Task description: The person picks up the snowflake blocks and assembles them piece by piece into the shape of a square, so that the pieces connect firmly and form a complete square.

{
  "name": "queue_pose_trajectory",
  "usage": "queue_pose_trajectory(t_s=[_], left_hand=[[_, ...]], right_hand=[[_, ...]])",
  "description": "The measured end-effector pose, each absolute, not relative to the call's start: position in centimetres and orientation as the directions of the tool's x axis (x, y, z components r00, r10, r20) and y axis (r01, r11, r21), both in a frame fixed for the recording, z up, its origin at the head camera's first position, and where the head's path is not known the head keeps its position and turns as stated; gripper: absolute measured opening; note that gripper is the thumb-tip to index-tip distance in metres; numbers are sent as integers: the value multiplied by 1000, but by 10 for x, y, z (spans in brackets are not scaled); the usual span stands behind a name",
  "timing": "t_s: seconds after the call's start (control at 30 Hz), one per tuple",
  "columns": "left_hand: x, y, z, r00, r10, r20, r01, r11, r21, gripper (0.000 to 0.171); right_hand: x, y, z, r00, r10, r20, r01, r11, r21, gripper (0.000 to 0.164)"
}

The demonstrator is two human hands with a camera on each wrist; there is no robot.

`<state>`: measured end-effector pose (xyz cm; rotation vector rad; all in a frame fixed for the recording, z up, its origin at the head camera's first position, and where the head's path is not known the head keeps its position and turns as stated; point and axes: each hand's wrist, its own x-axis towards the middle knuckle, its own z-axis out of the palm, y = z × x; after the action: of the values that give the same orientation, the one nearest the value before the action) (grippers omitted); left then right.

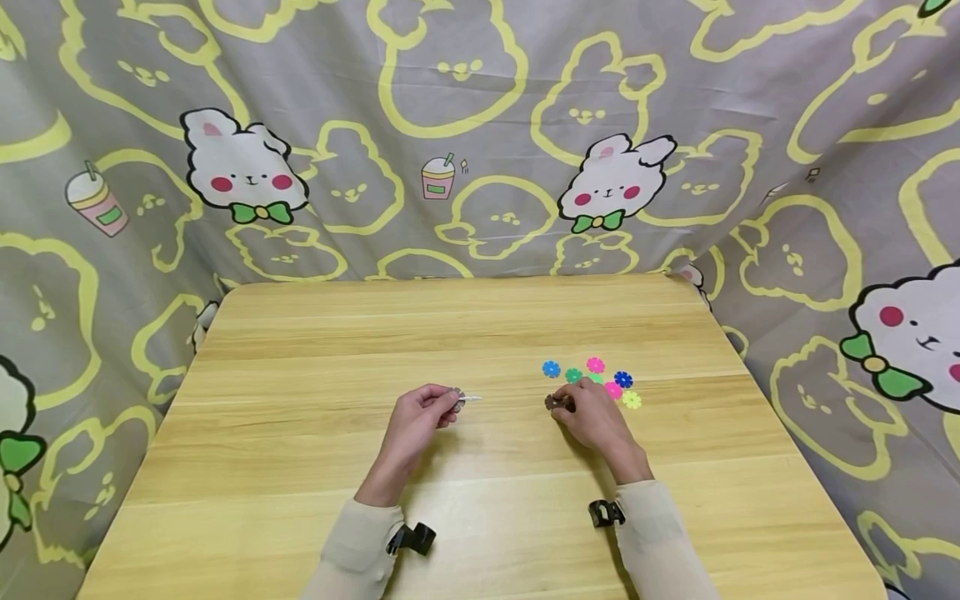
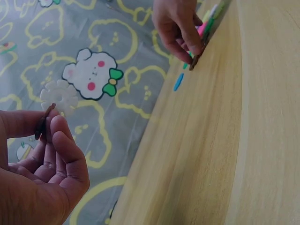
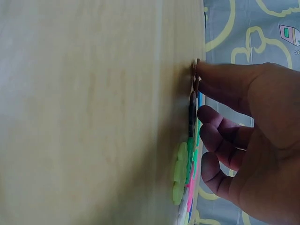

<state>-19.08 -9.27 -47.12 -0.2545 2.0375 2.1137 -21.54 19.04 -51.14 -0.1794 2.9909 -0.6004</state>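
Observation:
My left hand [image 1: 420,414] is raised over the table and pinches a dark brown notched disc [image 2: 45,123] between thumb and forefinger. A whitish translucent flower-shaped disc [image 2: 59,97] is slotted into it and points toward the right. At the near left of the loose discs, my right hand [image 1: 596,417] has its thumb and finger on a brown flower-shaped disc [image 1: 553,402] down at the tabletop. Under the curled fingers, a second dark disc [image 3: 192,112] shows edge-on in the right wrist view.
Beyond the right hand lie several loose discs, among them a blue disc [image 1: 551,369], a pink disc [image 1: 596,365], a dark blue disc [image 1: 623,380] and a yellow-green disc [image 1: 632,400]. The wooden table [image 1: 300,358] meets a patterned curtain [image 1: 480,100] at the back and sides.

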Motion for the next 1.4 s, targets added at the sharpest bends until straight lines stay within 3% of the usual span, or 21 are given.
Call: queue_pose_trajectory(t_s=[0.6,0.87,1.13,1.4], left_hand=[[-190,-95,-472,-967,15,-254,-254,-31,967,23],[-191,-97,-473,-969,13,-249,-249,-30,968,22],[-190,-97,-473,-966,12,-258,-258,-34,966,22],[-193,-98,-475,-968,7,-253,-253,-38,967,20]], right_hand=[[-214,184,-509,-984,-174,39,-175,902,-395,18],[-214,184,-508,-988,-134,72,-152,906,-395,24],[-214,172,-505,-997,-76,-4,-60,817,-573,23],[-208,145,-496,-990,-138,25,-112,672,-732,17]])
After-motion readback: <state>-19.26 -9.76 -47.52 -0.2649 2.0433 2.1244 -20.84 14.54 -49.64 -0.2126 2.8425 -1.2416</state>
